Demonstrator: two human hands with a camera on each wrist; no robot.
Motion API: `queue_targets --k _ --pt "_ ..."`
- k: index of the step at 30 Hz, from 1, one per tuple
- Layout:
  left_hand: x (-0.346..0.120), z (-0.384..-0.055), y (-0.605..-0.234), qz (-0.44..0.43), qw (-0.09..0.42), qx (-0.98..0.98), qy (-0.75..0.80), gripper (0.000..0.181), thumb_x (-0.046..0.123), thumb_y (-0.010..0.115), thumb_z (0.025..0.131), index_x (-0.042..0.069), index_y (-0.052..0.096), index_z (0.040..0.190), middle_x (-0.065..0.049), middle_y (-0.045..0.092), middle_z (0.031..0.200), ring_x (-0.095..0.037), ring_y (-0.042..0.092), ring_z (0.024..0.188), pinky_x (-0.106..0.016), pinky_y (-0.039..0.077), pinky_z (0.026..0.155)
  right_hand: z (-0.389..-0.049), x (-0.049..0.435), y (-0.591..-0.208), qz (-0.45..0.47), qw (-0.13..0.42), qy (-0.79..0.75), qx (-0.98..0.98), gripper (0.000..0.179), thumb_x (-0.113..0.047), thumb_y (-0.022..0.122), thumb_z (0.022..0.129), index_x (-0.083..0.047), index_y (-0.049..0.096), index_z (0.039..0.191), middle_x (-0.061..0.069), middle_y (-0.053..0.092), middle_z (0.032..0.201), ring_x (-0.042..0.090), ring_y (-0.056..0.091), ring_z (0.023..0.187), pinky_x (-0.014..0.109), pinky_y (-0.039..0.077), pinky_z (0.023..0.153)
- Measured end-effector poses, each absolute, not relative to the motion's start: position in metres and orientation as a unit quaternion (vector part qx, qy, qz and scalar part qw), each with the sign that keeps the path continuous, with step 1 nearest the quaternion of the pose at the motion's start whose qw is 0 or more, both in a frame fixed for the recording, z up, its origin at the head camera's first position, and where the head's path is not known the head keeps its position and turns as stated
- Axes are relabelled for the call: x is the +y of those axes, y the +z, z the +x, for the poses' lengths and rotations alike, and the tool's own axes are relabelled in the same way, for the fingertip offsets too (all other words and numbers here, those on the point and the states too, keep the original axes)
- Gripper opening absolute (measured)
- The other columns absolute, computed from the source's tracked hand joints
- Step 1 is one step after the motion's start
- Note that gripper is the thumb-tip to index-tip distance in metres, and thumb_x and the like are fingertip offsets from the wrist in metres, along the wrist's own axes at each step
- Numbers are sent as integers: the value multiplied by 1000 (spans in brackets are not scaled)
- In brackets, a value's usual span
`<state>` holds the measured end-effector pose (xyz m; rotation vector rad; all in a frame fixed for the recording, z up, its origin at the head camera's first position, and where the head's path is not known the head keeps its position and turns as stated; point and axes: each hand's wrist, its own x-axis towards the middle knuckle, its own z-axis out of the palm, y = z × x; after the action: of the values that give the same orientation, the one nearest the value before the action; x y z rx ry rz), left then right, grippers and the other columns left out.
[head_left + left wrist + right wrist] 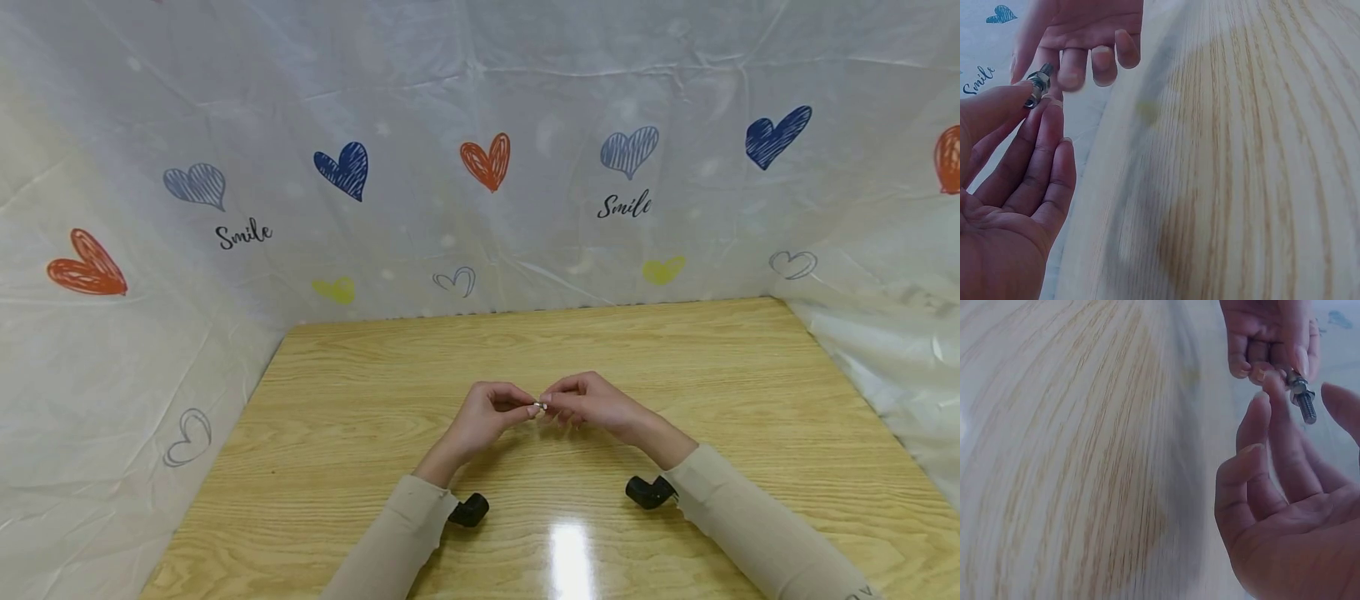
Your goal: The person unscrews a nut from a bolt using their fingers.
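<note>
A small metal bolt (pixel 1309 414) with a nut (pixel 1302 398) around its shank is held above the table. My left hand (pixel 480 421) pinches its head end between thumb and fingers, and the threaded end points toward my right hand (pixel 600 408). In the right wrist view, the right thumb stands apart from the bolt. The right index fingertip is right beside the nut, and the other right fingers are loosely bent with nothing in them. Seen from the left wrist, the left thumb (pixel 994 109) covers part of the bolt's head.
Beneath both hands lies a wood-grain table (pixel 360 467). Black angled pieces (pixel 469 510) stick out at the two sleeve cuffs. A pale sheet (pixel 405 233) printed with hearts and "Smile" hangs behind the table and along its sides.
</note>
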<state>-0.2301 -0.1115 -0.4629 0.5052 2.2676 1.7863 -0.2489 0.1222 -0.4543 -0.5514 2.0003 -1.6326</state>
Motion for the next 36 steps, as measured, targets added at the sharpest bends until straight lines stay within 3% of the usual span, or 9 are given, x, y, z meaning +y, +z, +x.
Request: queue_targets --k 5,17,23,29,36 --pt "-112 -230 -464 173 110 769 605 13 14 76 95 5 78 103 -8 75 101 -38 72 98 -47 60 85 -248 122 -457 -213 240 -598 735 29 -25 60 106 -1 75 112 26 74 102 35 67 83 32 49 66" --pt "-112 -229 -462 166 112 768 608 12 12 77 94 4 78 103 -10 75 100 -37 72 96 -47 60 85 -248 124 -456 -237 231 -600 729 22 -15 67 101 0 71 117 29 67 111 43 64 88 36 51 67" --pt "-112 -229 -462 165 111 769 607 11 13 76 94 5 79 102 -7 75 99 -37 72 96 -45 60 84 -248 126 -454 -234 236 -591 735 29 -18 65 102 0 66 125 25 65 117 46 63 93 38 52 71" --pt "-112 -229 -461 169 112 772 603 11 14 76 95 5 78 103 -8 75 101 -38 72 97 -48 60 84 -249 125 -454 -214 250 -587 740 36 -29 57 108 2 71 119 26 72 107 37 67 84 32 51 64" --pt "-111 -229 -460 167 113 772 603 13 14 76 95 4 78 103 -9 75 101 -38 72 97 -50 58 86 -250 123 -455 -210 253 -588 739 34 -26 59 107 3 74 114 18 76 96 26 69 78 29 51 63"
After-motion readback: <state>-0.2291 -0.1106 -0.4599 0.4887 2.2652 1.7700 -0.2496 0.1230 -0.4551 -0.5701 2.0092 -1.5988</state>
